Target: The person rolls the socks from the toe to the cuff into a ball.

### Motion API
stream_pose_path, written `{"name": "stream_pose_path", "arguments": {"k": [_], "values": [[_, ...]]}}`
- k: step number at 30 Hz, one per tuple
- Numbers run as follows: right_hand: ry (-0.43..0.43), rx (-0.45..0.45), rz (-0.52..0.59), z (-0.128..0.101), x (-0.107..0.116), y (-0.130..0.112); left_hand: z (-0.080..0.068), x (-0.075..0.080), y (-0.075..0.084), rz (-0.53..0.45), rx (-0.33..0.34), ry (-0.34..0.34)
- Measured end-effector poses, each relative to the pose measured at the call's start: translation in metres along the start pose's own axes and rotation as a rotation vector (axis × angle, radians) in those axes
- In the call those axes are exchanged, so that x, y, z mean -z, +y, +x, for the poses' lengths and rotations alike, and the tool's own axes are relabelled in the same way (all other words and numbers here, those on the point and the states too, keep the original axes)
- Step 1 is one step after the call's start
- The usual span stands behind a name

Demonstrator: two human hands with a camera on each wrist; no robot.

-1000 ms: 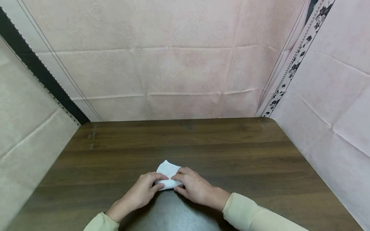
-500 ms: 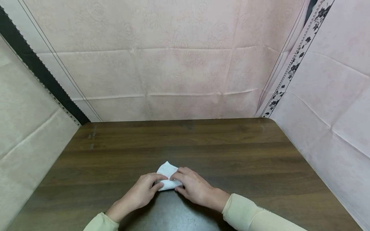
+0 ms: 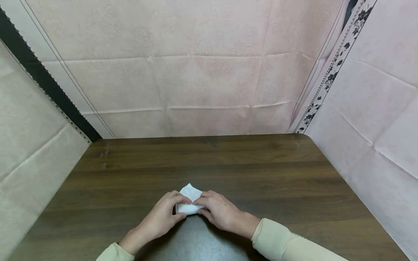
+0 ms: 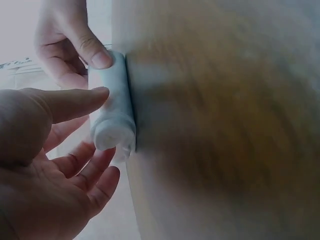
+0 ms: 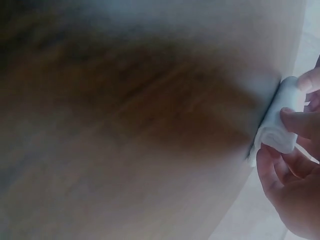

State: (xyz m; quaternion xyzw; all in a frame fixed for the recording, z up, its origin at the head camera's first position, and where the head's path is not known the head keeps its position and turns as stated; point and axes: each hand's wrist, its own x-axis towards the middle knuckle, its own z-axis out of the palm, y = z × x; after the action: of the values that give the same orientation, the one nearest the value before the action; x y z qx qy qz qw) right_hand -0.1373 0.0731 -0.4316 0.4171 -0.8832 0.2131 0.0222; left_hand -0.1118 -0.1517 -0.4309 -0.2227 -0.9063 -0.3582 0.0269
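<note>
A small white cloth (image 3: pixel 190 192), partly rolled up, lies on the table near its front edge. Its far corner is still flat, while the near part forms a roll. My left hand (image 3: pixel 164 214) holds the roll's left end, fingers on the far side and thumb on the near side. At the right end, my right hand (image 3: pixel 222 214) grips it the same way. In the left wrist view the rolled cloth (image 4: pixel 116 95) shows its round end between thumb and fingers. The right wrist view shows the spiral layers of the cloth (image 5: pixel 280 117) at that end.
The brown wood-grain table (image 3: pixel 209 159) stretches away beyond the hands. Pale patterned sheets hang behind it (image 3: pixel 196 79) and along both sides, with a dark strip (image 3: pixel 49 76) at the left corner.
The cloth's near part has been rolled slightly further, and less of the flat part shows. The left fingers have shifted a little along the roll; the right hand has barely moved.
</note>
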Motion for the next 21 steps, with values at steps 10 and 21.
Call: {"name": "stream_pose_path", "arguments": {"k": [10, 21], "values": [[-0.011, -0.003, 0.027, 0.0, 0.0009, 0.0024, 0.0022, -0.0019, 0.0015, 0.056, -0.007, -0.012], [-0.034, -0.024, 0.028, 0.0018, 0.003, -0.0006, 0.0031, -0.0005, -0.0026, 0.065, -0.055, 0.002]]}}
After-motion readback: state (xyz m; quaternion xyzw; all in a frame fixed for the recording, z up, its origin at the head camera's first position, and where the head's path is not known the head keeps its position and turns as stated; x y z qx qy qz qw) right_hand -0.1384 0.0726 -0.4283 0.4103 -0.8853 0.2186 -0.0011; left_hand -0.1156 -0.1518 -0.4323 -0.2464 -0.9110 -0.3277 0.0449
